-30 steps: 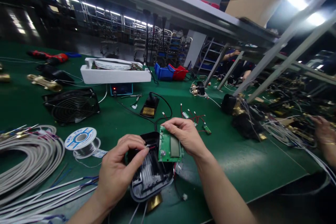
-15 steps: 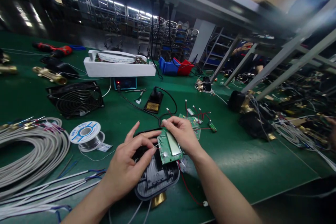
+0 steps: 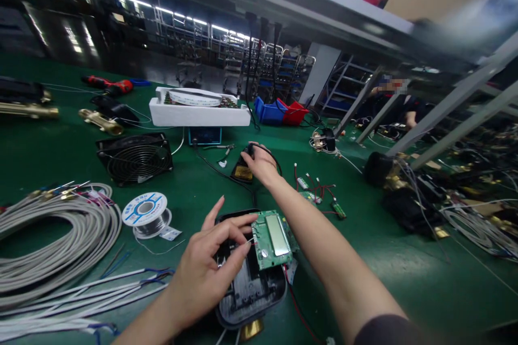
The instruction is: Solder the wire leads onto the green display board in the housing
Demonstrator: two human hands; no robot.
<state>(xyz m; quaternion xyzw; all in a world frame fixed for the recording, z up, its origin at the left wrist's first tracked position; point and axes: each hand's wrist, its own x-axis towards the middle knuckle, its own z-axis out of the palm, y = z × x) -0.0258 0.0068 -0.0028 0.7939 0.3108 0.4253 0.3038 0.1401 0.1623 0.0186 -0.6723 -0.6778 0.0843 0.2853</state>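
Observation:
My left hand [image 3: 216,261] pinches a thin wire [image 3: 250,240] between thumb and forefinger at the left edge of a green circuit board [image 3: 265,253]. The board carries a grey display [image 3: 277,234] and rests tilted over an open black housing [image 3: 251,302] with a brass fitting [image 3: 251,330] below it. Further back, my right hand [image 3: 261,164] is closed around the handle of a soldering iron at its stand [image 3: 243,173]; the fingers cover most of the iron. A red wire [image 3: 299,307] runs down beside the housing.
A solder spool [image 3: 144,209], coiled grey cables [image 3: 60,232] and a black fan [image 3: 135,159] stand at left. A white foam box [image 3: 200,114] sits on a blue soldering station [image 3: 205,136]. Small boards with red leads [image 3: 319,191] lie to the right. A person [image 3: 388,102] works beyond the metal struts.
My right hand has left the circuit board and reached forward to the soldering iron stand, closing there. My left hand keeps its pinch on the wire. The view has shifted slightly.

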